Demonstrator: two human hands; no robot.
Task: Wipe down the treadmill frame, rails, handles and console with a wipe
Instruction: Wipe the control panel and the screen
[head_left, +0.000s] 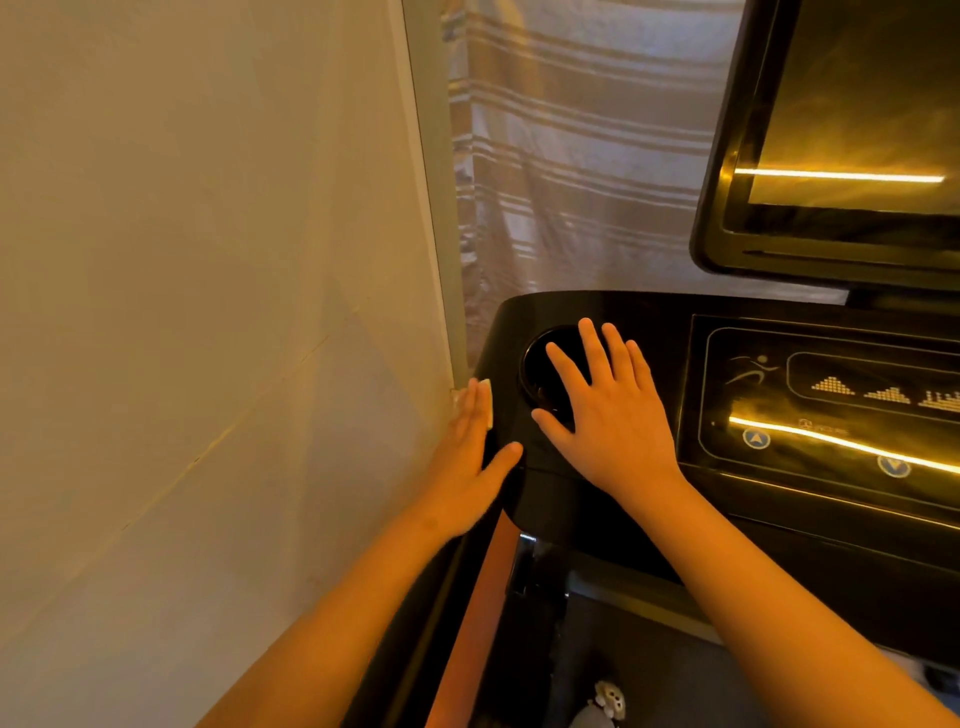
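Beige wall (208, 312) close beside glossy black treadmill console (597, 312); striped curtain (571, 156) behind. Round black cup holder (540, 364) half covered by right grip (608, 415), flat, released; contents unseen. Small white wipe (486, 402) pressed to console's left edge under flat, released left grip (467, 457).

The left hand (467, 457) presses a wipe (487, 402) (mostly hidden, perhaps folded) against the console (649, 322) at its left edge; the right hand (613, 415) lies flat over the cup holder (537, 364).

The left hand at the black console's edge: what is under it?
A small white wipe shows beyond the fingertips of the left hand, pressed flat against the glossy black treadmill console. The rest of the wipe is covered by the fingers.
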